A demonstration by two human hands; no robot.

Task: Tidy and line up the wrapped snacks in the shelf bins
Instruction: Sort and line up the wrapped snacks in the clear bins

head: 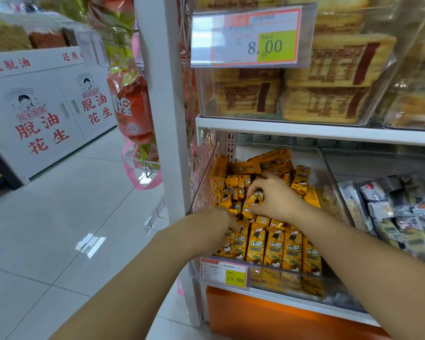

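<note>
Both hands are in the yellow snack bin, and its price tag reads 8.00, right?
No. Head view: left hand and right hand, holding a yellow snack packet, are in the yellow snack bin, but its price tag reads 15.80; the 8.00 tag is one shelf up.

upper price tag [250,36]: "8.00" | bin price tag [223,272]: "15.80" | yellow snack packs [275,246]: "乐吧" | white cabinet [42,128]: "脱油花生"

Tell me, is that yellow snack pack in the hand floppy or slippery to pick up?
Probably light: the right hand pinches the yellow snack pack with just its fingers. Its shiny wrapper looks a bit slippery. It likely stays fairly stiff, since the packs in the front row stand upright without sagging.
</note>
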